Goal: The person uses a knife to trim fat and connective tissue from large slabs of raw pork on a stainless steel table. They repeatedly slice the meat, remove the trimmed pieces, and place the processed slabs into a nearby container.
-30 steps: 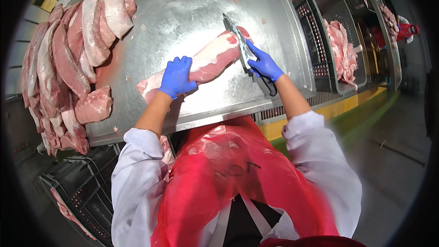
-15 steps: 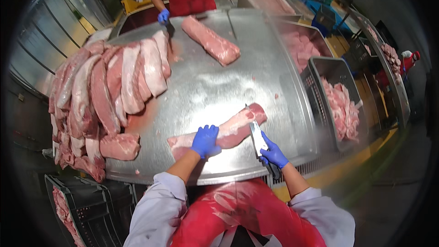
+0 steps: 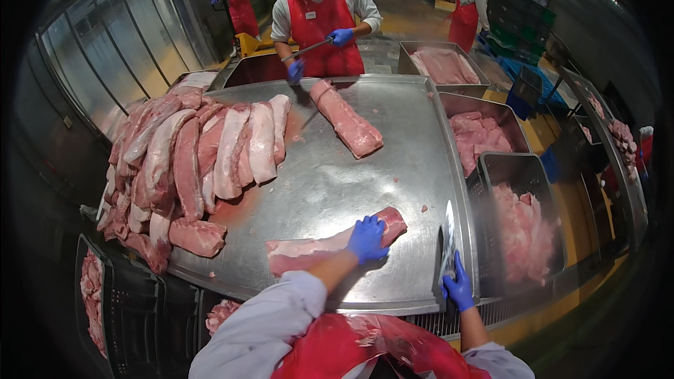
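1. Resting palm down, fingers slightly spread, the L hand [image 3: 368, 238] lies on top of the meat strip [image 3: 302, 255] nr its R end. Poss. risk: if the surface is slick, w/ no wrap-around grip, hand or meat could skid.
2. Strip sits at a slant on the steel table [image 3: 337, 193], nr the close edge. A hard pull toward the apron [image 3: 379, 337] could drag it off, bc it looks like little table is left on that side.
3. R hand [image 3: 459, 284] is curled round the knife [image 3: 448, 235] handle, blade pointing away from the person, apart from the meat. Swung L w/o looking, it could nick the L hand.
4. Blade's also nr the table's R rim, w/ the grey crate [image 3: 511, 156] just past it; a wide swing R could knock the crate. Can't tell if steel touches table.
5. Co-worker opp. has a rod-like tool [image 3: 307, 49] in hand, beyond the second meat piece [image 3: 347, 125]. If both reach in together, arms or tools could clash.
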Demonstrator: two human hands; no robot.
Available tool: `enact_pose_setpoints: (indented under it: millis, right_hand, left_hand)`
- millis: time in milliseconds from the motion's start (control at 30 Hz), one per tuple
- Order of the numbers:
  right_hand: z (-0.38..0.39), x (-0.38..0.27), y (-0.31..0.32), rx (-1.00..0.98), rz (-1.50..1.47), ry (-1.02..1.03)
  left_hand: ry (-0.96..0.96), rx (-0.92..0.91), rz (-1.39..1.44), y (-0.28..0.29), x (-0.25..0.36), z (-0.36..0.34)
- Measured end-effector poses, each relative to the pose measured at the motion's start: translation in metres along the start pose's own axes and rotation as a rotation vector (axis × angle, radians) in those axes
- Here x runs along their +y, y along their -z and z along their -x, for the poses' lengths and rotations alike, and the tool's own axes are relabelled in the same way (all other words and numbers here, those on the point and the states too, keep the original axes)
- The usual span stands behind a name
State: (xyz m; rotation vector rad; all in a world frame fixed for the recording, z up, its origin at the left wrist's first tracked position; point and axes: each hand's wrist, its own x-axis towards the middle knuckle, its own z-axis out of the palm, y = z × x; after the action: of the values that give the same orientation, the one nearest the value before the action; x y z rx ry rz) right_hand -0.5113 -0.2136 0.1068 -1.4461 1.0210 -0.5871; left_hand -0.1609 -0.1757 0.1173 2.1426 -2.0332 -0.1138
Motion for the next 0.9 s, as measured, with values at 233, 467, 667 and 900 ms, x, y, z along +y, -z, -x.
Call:
enact_pose_setpoints:
  millis: [233,467,667,900]
  right_hand:
    - [-0.074,0.003,-0.023,0.020,-0.192,0.073]
    - [-0.108,0.069,-0.045,0.041,0.182,0.002]
    - [-0.140,0.026,-0.082,-0.156,-0.038,-0.035]
    - [-0.173,-0.004,-0.123,-0.338,-0.054,-0.053]
  left_hand:
    - [-0.107,-0.134,0.078,0.025,0.030,-0.072]
    - [0.447,-0.326,0.170,-0.031,-0.026,-0.074]
    - [0.484,-0.258,0.362,-0.048,-0.046,-0.066]
    - [0.585,-0.205,0.640,-0.033,-0.034,-0.062]
